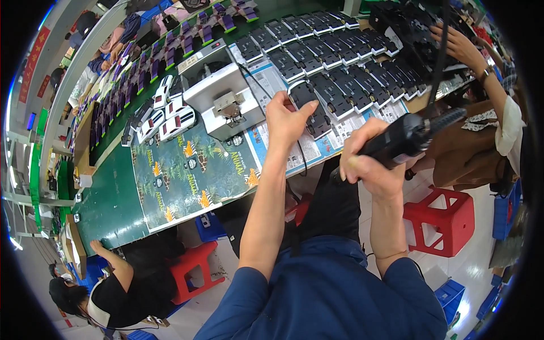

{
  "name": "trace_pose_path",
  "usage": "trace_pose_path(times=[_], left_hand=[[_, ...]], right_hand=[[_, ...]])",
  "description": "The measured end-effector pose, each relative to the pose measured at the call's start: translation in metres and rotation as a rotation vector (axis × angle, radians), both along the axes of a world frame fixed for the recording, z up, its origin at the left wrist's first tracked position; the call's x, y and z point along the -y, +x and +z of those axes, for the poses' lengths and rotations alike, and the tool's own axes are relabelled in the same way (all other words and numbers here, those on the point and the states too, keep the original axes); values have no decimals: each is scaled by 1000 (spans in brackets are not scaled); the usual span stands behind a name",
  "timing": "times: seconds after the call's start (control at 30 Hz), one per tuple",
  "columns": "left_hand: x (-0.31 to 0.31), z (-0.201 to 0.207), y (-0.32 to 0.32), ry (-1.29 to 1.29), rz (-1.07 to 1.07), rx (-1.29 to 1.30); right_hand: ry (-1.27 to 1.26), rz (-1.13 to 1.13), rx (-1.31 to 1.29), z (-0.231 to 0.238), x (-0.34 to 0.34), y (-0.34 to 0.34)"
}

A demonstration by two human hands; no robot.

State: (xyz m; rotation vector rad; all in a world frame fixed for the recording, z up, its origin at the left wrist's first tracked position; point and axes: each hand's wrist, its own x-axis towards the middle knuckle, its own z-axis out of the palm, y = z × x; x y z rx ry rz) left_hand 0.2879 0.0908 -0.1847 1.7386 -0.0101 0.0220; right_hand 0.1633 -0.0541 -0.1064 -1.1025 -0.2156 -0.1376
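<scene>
My left hand grips the near end of a toy car lying upside down on the table, its black chassis facing up and white body edge below. The thumb presses on the chassis while the fingers curl round its left side. To the right, just past the table's front edge, my right hand is wrapped round a black electric screwdriver with a cord at its far end. Its tip is hard to make out. Rows of similar upturned toy cars stand beyond my hands.
Left of my hands stands a white bench machine with a metal block. Several white toy cars sit beside it on a patterned sheet. A co-worker's hand reaches in at the far right. Red stools stand below the table.
</scene>
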Motion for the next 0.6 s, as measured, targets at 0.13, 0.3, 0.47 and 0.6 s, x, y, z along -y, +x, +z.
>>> trace_pose_path(times=[0.13,0.3,0.47,0.6], left_hand=[[-23,-2,-38,-430,-66,117],[-92,-9,-86,-880,170,92],[-139,-22,-101,-876,218,-94],[-138,-24,-102,-756,135,-78]], right_hand=[[181,-35,252,14,-16,28],[177,-11,381,37,-69,72],[115,-133,492,41,-139,115],[-146,-205,516,28,-159,126]])
